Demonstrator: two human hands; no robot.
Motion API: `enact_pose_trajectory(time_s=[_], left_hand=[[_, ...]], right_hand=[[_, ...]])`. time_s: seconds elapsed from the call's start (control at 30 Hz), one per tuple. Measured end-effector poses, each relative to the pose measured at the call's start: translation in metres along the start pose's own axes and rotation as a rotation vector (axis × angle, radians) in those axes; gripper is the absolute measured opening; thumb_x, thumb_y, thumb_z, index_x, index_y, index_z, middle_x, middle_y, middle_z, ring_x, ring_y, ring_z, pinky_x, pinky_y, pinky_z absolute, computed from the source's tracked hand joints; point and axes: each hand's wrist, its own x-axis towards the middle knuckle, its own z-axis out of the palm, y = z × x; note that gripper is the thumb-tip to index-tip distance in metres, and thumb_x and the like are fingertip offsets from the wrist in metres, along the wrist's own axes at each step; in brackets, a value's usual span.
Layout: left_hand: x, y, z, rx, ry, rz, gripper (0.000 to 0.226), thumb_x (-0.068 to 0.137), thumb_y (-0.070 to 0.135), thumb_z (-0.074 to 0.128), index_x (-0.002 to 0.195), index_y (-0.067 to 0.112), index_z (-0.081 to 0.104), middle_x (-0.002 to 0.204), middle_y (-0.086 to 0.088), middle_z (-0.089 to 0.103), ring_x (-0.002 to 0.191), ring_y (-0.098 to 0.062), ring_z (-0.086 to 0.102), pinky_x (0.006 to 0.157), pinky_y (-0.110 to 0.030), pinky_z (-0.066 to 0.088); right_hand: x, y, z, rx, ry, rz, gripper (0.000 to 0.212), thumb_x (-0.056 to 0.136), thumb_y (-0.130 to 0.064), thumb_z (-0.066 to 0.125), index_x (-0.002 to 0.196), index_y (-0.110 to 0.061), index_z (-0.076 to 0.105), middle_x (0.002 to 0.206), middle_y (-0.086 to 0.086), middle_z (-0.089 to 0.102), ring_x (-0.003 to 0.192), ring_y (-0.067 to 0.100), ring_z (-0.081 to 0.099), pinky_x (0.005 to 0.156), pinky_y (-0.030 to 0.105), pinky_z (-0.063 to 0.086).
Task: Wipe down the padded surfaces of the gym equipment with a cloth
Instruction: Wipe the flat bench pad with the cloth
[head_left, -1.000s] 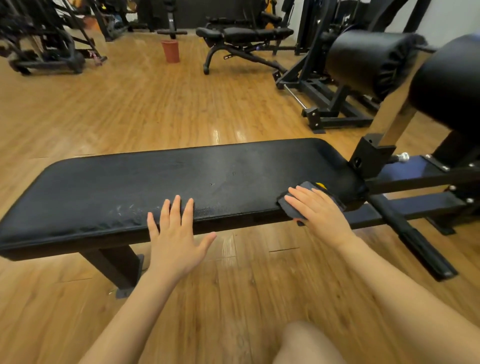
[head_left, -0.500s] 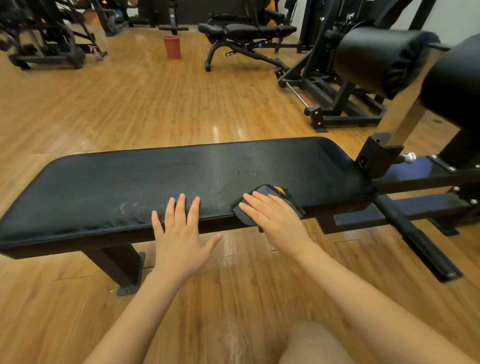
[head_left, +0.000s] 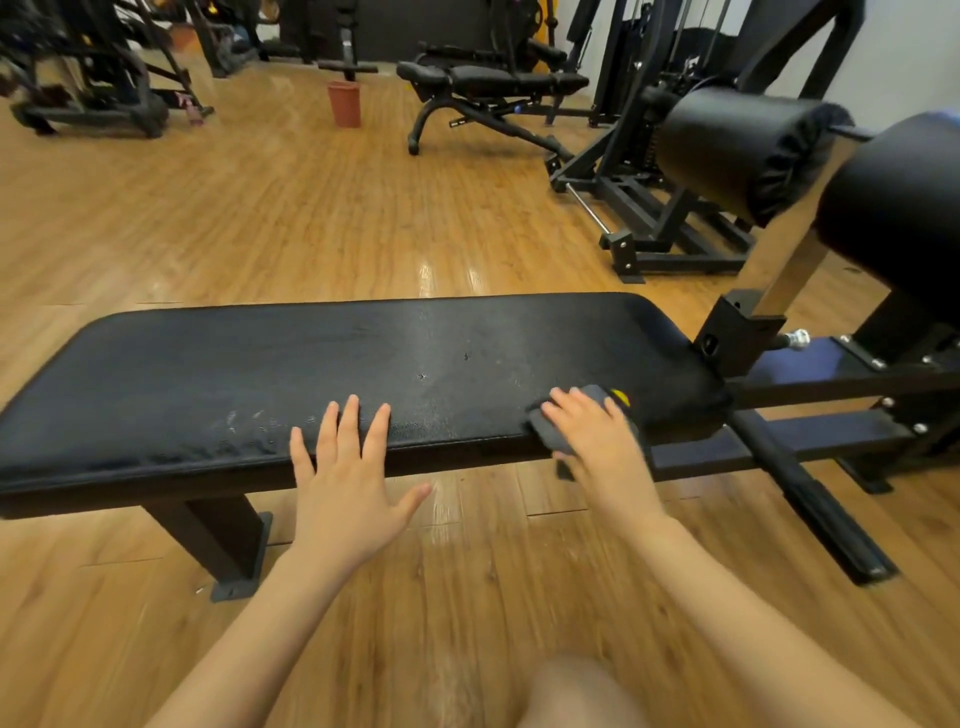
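A long black padded bench (head_left: 311, 374) runs across the middle of the head view, its near edge scuffed. My right hand (head_left: 602, 452) presses a dark grey cloth (head_left: 549, 434) with straight fingers onto the pad's near edge, close to its right end. The cloth drapes over that edge, and a yellow spot shows beyond my fingers. My left hand (head_left: 343, 483) rests flat on the near edge about mid-bench, fingers spread and holding nothing. Two black roller pads (head_left: 737, 150) stand above the frame at the right.
The bench's steel leg (head_left: 213, 540) and a low black frame bar (head_left: 810, 493) stand on the wooden floor near my knee (head_left: 576, 691). Farther back are a red bucket (head_left: 344, 104), an adjustable bench (head_left: 493, 83) and a machine base (head_left: 654, 228).
My right hand slid the cloth left along the near edge, then back towards the right end. My left hand stayed on the edge.
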Motion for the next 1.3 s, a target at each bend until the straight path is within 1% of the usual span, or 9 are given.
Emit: enact_pose_trajectory(time_s=[0.1,0.2,0.37,0.57,0.73,0.9,1.03,1.17,1.3], left_hand=[[0.0,0.0,0.001,0.0,0.01,0.001,0.09,0.083,0.072,0.037,0.152,0.025,0.003,0.159,-0.009,-0.002,0.146,-0.026,-0.01,0.113,-0.052,-0.01],[0.0,-0.003,-0.001,0.034,-0.018,0.009,0.089,0.084,0.071,0.035,0.151,0.027,-0.003,0.159,-0.007,-0.006,0.146,-0.025,-0.012,0.113,-0.05,-0.011],[-0.001,-0.003,-0.01,0.053,-0.078,0.011,0.087,0.088,0.068,0.033,0.15,0.027,-0.01,0.158,-0.006,-0.014,0.145,-0.024,-0.016,0.113,-0.047,-0.013],[-0.007,-0.014,-0.012,0.049,-0.07,0.036,0.085,0.092,0.061,0.037,0.15,0.021,-0.012,0.157,-0.008,-0.017,0.144,-0.026,-0.018,0.113,-0.045,-0.013],[-0.028,-0.045,-0.008,-0.003,0.033,-0.048,0.087,0.09,0.051,0.049,0.152,0.016,-0.001,0.158,-0.011,-0.008,0.145,-0.028,-0.013,0.11,-0.045,-0.014],[-0.033,-0.052,-0.008,-0.006,0.042,-0.069,0.092,0.078,0.043,0.069,0.15,0.014,0.021,0.157,-0.014,0.016,0.145,-0.031,0.01,0.111,-0.05,0.004],[-0.033,-0.061,-0.012,0.0,0.007,-0.014,0.087,0.09,0.043,0.052,0.151,0.021,-0.007,0.159,-0.006,-0.008,0.146,-0.023,-0.012,0.113,-0.042,-0.009],[-0.037,-0.07,-0.014,-0.029,0.0,0.021,0.086,0.091,0.038,0.051,0.15,0.02,-0.008,0.158,-0.003,-0.012,0.141,-0.016,-0.02,0.108,-0.036,-0.014],[-0.035,-0.069,-0.015,0.009,-0.046,0.007,0.088,0.093,0.043,0.045,0.144,0.019,-0.022,0.144,0.003,-0.031,0.131,-0.013,-0.031,0.108,-0.037,-0.016]], right_hand=[[0.016,-0.034,0.014,-0.027,-0.05,-0.214,0.068,0.065,-0.028,0.08,0.128,-0.016,0.055,0.131,0.001,0.056,0.122,0.02,0.053,0.103,0.044,0.032],[0.016,-0.008,0.007,-0.079,-0.094,-0.241,0.074,0.064,-0.024,0.082,0.131,-0.017,0.051,0.133,0.001,0.055,0.122,0.019,0.052,0.104,0.038,0.035],[-0.006,0.06,-0.013,-0.095,-0.079,-0.052,0.072,0.063,-0.014,0.084,0.127,-0.012,0.052,0.127,0.01,0.058,0.119,0.028,0.054,0.104,0.039,0.034],[-0.005,0.042,-0.004,-0.046,-0.089,0.123,0.049,0.082,-0.008,0.066,0.13,-0.01,0.053,0.135,0.009,0.052,0.13,0.029,0.043,0.109,0.038,0.016],[0.031,-0.036,0.007,-0.127,-0.054,-0.226,0.063,0.054,-0.028,0.089,0.112,-0.015,0.067,0.114,0.003,0.067,0.105,0.022,0.064,0.087,0.041,0.05],[0.059,-0.124,0.022,-0.03,-0.041,-0.443,0.071,0.056,-0.038,0.086,0.119,-0.016,0.062,0.121,0.0,0.064,0.11,0.018,0.061,0.089,0.036,0.05],[0.044,-0.082,0.015,-0.068,-0.065,-0.42,0.072,0.06,-0.027,0.085,0.125,-0.015,0.058,0.127,0.003,0.06,0.116,0.021,0.058,0.093,0.038,0.048],[0.029,-0.042,0.009,-0.087,-0.044,-0.349,0.071,0.06,-0.017,0.086,0.125,-0.011,0.058,0.126,0.007,0.06,0.116,0.025,0.058,0.094,0.043,0.046],[0.034,-0.072,0.012,0.032,0.036,-0.276,0.06,0.064,-0.01,0.083,0.121,-0.012,0.061,0.122,0.005,0.063,0.114,0.024,0.059,0.102,0.033,0.038]])
